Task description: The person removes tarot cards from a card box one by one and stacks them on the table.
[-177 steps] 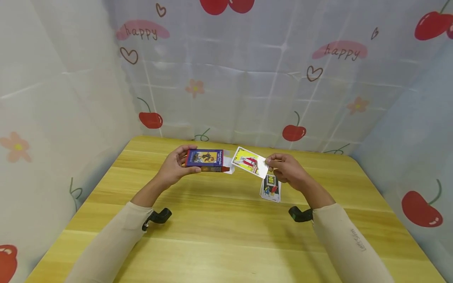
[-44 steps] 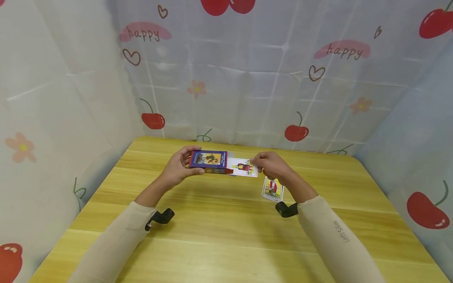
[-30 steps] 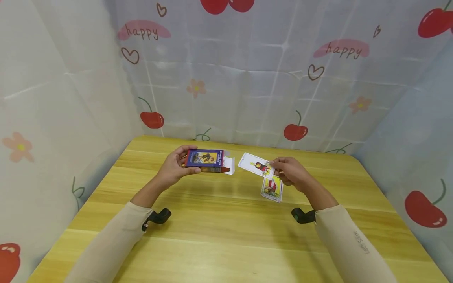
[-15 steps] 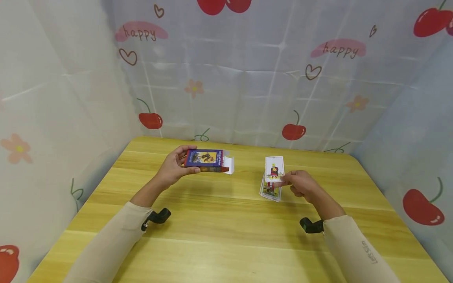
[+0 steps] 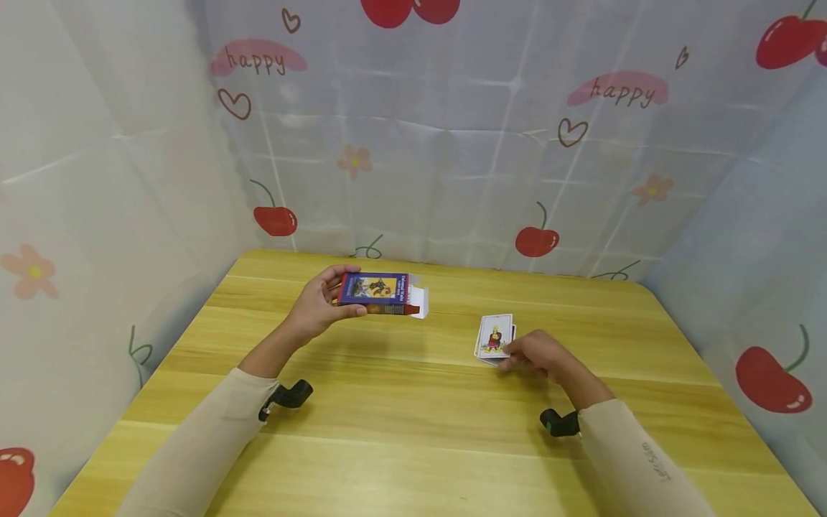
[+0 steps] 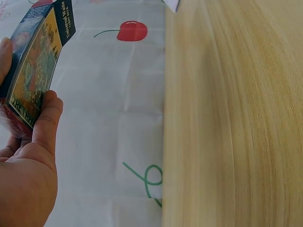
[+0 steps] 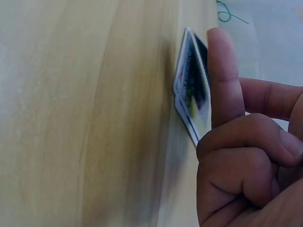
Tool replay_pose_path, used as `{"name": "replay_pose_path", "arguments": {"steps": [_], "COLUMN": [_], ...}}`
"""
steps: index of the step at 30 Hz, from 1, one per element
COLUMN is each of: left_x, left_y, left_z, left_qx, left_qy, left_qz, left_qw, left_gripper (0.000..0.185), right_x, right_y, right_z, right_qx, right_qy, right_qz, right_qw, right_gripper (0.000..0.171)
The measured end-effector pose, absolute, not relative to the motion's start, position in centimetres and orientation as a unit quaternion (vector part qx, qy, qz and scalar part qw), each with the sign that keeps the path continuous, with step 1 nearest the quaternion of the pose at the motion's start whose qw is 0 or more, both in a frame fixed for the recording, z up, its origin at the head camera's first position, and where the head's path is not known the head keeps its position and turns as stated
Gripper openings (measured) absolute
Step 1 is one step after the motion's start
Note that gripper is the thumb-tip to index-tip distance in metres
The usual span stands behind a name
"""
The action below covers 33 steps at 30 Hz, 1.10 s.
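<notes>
Left hand [image 5: 318, 307] grips a blue card box [image 5: 377, 292] above the wooden table [image 5: 400, 424], end flap open. Right hand [image 5: 538, 354] rests fingertips on the near edge of a small card pile [image 5: 494, 337] lying on the table, other fingers curled. Cherry-print sheet walls read "happy" [image 5: 258, 59]. Box lettering too small to read.

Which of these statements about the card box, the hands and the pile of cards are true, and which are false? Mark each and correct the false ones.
1. The left hand holds the card box above the table. True.
2. The box's end flap is closed. False: it stands open, toward the cards.
3. The right hand is at the pile of cards on the table. True.
4. The pile lies face down. False: a picture shows on top.
</notes>
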<state>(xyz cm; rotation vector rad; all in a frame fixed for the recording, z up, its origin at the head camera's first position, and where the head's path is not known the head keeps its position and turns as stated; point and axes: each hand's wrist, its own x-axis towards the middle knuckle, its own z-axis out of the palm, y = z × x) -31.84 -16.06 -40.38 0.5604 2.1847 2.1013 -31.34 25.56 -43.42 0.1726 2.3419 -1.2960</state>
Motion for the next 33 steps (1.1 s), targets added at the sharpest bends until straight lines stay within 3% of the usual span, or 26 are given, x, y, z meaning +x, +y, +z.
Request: {"name": "replay_pose_path", "arguments": {"steps": [16,27,33], "left_x": [-31.9,-31.7,-31.7], "left_y": [-16.6,-16.8,-16.7], "left_z": [-40.5,-40.5,-40.4], "left_qx": [0.183,0.181,0.183], "left_qy": [0.704,0.704,0.709], "left_qz": [0.686,0.686,0.681], "left_qw": [0.024,0.021,0.023], "left_gripper": [0.069,0.069,0.074], "right_x": [-32.5,-32.7,-32.0], "right_y": [24.4,23.6,22.5], "right_z": [-43.7,-43.5,-40.8], "right_qx": [0.068,0.051,-0.016], "right_qy": [0.907,0.926,0.922], "right_qz": [-0.327,-0.295,-0.337], "right_qw": [0.257,0.229,0.192], "right_gripper": [0.029,0.03,0.034]}}
